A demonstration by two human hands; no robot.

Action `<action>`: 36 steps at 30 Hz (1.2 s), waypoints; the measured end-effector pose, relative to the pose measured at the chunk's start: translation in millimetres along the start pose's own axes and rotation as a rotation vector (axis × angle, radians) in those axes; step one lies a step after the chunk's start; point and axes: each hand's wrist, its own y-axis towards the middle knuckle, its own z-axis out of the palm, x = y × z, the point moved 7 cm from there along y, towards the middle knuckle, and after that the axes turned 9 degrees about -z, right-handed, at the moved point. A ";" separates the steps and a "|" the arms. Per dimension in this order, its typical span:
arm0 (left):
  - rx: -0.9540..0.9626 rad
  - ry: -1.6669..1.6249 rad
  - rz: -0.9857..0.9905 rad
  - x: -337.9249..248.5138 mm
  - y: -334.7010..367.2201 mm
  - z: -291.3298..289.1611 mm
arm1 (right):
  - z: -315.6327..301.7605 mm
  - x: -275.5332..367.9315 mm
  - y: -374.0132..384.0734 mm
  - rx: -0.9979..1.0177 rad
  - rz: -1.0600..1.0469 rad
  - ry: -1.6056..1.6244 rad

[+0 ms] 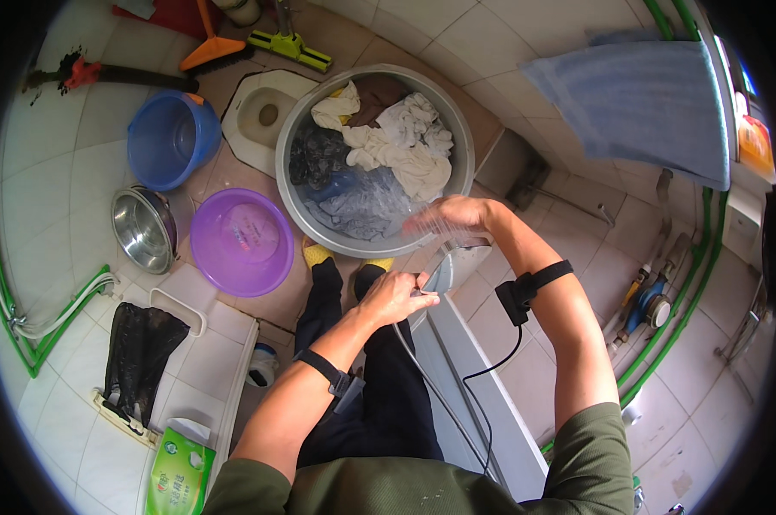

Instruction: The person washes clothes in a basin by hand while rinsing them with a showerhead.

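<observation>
My left hand (386, 299) is closed around the handle of a shower head (458, 255), its metal hose (427, 378) trailing down past my legs. Water sprays from the head toward a large grey tub (287, 210). My right hand (457, 212) is in the spray by the tub's near right rim; water and motion smear its fingers. Inside the tub lie wet clothes: cream and white cloth (405, 154), a dark brown piece (375, 99), a black piece (315, 154) and grey-blue fabric (354, 210) under the water stream.
Left of the tub stand a purple basin (272, 232), a blue bucket (206, 142), a steel bowl (139, 230) and a squat toilet (240, 112). Brushes (294, 51) lean behind. A blue towel (637, 103) hangs at right near green pipes (706, 249). A black cable runs from my right wrist strap.
</observation>
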 end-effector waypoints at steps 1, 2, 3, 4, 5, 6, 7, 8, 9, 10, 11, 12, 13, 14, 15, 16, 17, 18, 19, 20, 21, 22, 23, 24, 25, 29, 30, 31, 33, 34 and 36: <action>-0.001 0.001 -0.003 -0.5 0.4 -2.0 | -0.9 1.8 -4.9 -0.041 0.008 0.087; 0.047 0.034 -0.012 -0.1 0.9 -0.3 | -1.7 1.7 -8.5 -0.081 0.016 0.173; 0.098 0.069 -0.018 -1.4 0.9 2.2 | -2.1 -3.8 -11.3 -0.083 0.015 0.174; 0.099 0.071 -0.018 -3.8 0.7 1.5 | -3.6 -9.4 -11.7 -0.097 -0.042 0.263; 0.104 0.054 -0.022 -6.2 0.2 0.8 | -5.0 -15.0 -11.3 -0.111 -0.100 0.351; 0.107 0.038 -0.026 -7.3 0.3 0.7 | -5.3 -23.6 -9.4 -0.111 -0.102 0.352; 0.105 0.039 -0.027 -5.4 1.1 2.9 | -6.2 -28.6 -6.6 -0.122 -0.150 0.413; 0.094 0.003 -0.005 -2.9 2.6 6.0 | -7.7 -33.5 -4.2 -0.133 -0.198 0.474; 0.084 -0.032 0.017 -1.9 3.7 7.4 | -8.1 -40.2 -2.3 -0.131 -0.201 0.474; 0.082 -0.030 0.015 0.7 5.4 9.5 | -7.8 -42.6 -1.0 -0.103 -0.263 0.550; 0.091 -0.039 0.026 2.4 6.9 12.1 | -7.8 -45.0 -0.3 -0.075 -0.325 0.626; 0.099 -0.049 0.034 1.8 7.1 12.5 | -5.9 -47.4 0.5 -0.072 -0.328 0.627; 0.098 -0.046 0.032 2.0 6.7 12.7 | -4.6 -48.6 0.4 -0.076 -0.359 0.655; 0.114 -0.111 0.031 1.9 5.7 13.6 | -3.2 -50.0 0.2 -0.080 -0.389 0.683; 0.129 -0.176 0.032 0.9 4.6 14.0 | 0.1 -50.7 0.2 -0.079 -0.392 0.684; 0.128 -0.174 0.031 3.2 5.6 16.0 | 1.2 -49.6 0.7 -0.105 -0.434 0.734; 0.162 -0.207 0.020 7.6 8.0 21.2 | 2.0 -48.6 1.4 -0.132 -0.476 0.784; 0.196 -0.241 0.009 11.5 9.6 26.2 | 6.5 -45.1 0.6 -0.129 -0.478 0.785; 0.194 -0.239 0.007 15.5 10.8 29.2 | 7.2 -41.6 -1.6 -0.176 -0.493 0.834; 0.193 -0.275 0.007 19.3 11.8 31.9 | 6.7 -39.4 -2.4 -0.222 -0.507 0.883; 0.198 -0.310 0.010 20.6 13.1 34.9 | 6.2 -41.1 -2.1 -0.225 -0.509 0.885; 0.200 -0.307 0.011 22.8 14.3 37.4 | 5.0 -40.9 -0.8 -0.199 -0.544 0.890; 0.196 -0.322 -0.005 26.8 15.3 38.8 | 4.1 -40.6 0.8 -0.173 -0.578 0.894; 0.195 -0.337 -0.019 26.6 15.5 39.4 | 1.4 -47.1 3.7 -0.179 -0.580 0.897; 0.201 -0.334 -0.017 25.5 15.4 40.2 | -5.3 -53.6 5.9 -0.297 -0.573 0.550; 0.168 -0.334 0.003 24.7 12.0 37.3 | -6.5 -45.5 -4.9 -0.545 -0.510 -0.651; 0.155 -0.328 -0.005 24.3 11.4 36.2 | 1.1 -36.1 -9.1 -0.599 -0.531 -1.166; 0.155 -0.328 -0.004 23.1 10.6 36.0 | 5.1 -33.5 -9.6 -0.576 -0.556 -1.303; 0.155 -0.340 -0.048 24.2 9.1 35.8 | 9.6 -29.1 -11.9 -0.552 -0.627 -1.408; 0.156 -0.339 -0.049 23.7 8.7 35.0 | 17.1 -26.7 -13.2 -0.524 -0.700 -1.512; 0.190 -0.293 -0.067 24.2 8.8 36.0 | 19.3 -24.4 -13.4 -0.539 -0.708 -1.454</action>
